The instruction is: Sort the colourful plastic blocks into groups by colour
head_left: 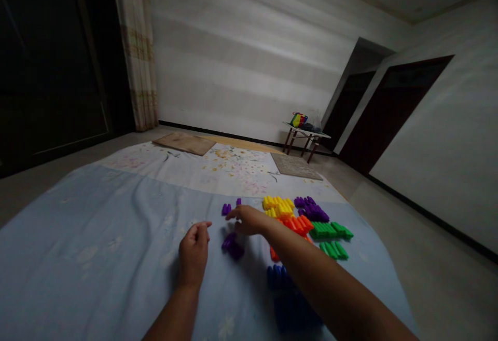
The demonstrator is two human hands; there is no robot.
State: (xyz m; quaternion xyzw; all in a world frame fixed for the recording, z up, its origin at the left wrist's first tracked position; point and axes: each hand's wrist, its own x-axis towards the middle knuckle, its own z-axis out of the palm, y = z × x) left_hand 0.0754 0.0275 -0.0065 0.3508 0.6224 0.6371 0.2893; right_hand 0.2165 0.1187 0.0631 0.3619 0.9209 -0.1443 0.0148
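Observation:
My left hand (194,250) is held low above the blue bed sheet with its fingers curled and thumb against the index finger; anything inside is hidden. To its right, my right hand (248,219) reaches leftward, fingers bent down and somewhat apart, with nothing visible in them. Just beyond its fingertips lie a pair of small purple plastic pieces (226,209) and a single purple piece (238,202). Between my hands and nearer to me sits a dark purple cluster (232,246), blurred in shadow.
Right of my hands are sorted groups of yellow pieces (278,206), orange pieces (299,224), purple pieces (311,208), green pieces (332,230) and blue pieces (279,277). My right forearm covers part of them. Flat mats (184,143) lie at the far edge; a small table (307,131) stands beyond.

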